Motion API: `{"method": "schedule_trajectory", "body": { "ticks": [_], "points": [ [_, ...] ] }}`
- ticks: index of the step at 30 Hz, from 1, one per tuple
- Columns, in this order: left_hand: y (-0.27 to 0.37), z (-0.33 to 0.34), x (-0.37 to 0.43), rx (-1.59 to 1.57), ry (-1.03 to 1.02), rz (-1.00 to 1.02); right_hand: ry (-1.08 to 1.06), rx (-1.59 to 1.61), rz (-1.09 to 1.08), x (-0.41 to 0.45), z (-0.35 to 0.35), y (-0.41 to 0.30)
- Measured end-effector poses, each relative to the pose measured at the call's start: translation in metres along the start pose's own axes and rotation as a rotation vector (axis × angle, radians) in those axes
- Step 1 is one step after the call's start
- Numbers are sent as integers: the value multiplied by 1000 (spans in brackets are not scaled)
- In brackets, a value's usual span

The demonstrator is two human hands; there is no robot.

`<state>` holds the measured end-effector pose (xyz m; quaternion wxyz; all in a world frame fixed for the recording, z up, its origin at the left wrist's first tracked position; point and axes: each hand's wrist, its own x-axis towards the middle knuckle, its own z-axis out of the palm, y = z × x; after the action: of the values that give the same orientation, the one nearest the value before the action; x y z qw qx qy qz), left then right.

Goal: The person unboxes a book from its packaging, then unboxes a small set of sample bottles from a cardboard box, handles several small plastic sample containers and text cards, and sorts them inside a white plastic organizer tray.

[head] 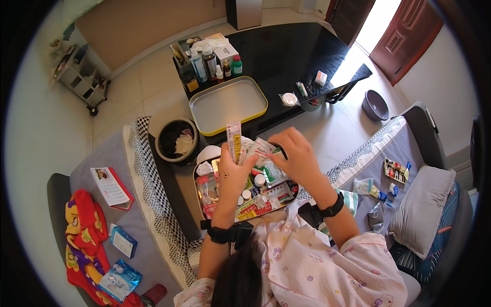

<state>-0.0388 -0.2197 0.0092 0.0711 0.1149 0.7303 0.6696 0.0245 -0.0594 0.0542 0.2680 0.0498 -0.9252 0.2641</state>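
Note:
My left hand [234, 172] grips several slim packets, among them a long pink-and-yellow packet [234, 140] standing upright between the fingers. A white packet [262, 150] leans at the right of this bunch. My right hand [295, 151] reaches to that packet's edge, its fingers bent; whether it pinches the packet is unclear. Below both hands lies an open metal tin [198, 193] crowded with medicine boxes, sachets and small jars. A white-capped jar [259, 180] and a green-and-white packet [274, 174] show in it. Part of the contents is hidden by my hands.
Ahead, a yellow-rimmed tin lid [230, 103] sits on a black table [276, 50] beside several bottles [209, 61]. A waste bin [159, 144] stands at left. Seats flank me, bearing a calendar [111, 188] on the left and a grey cushion [422, 209] on the right.

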Motion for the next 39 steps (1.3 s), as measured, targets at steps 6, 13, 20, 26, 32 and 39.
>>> {"method": "schedule_trajectory", "body": {
  "ticks": [6,13,20,26,32,39],
  "points": [
    [-14,0,4,-181,-42,-4,-53,-115,-140,-18,15,-19],
    [-19,-13,-2,-489,-209,-188,14,-108,-160,-30,19,2],
    [-21,-33,-2,-529,-71,-232,-144,-173,-117,-60,18,21],
    [-16,-39,-7,-550,-64,-228,-255,-396,-231,-73,39,25],
    [-18,-44,-9,-648,-99,-256,-288,-464,-163,-76,38,29],
    [-22,-31,-10,-658,-90,-291,-329,-422,-122,-72,35,27]
  ]
}}
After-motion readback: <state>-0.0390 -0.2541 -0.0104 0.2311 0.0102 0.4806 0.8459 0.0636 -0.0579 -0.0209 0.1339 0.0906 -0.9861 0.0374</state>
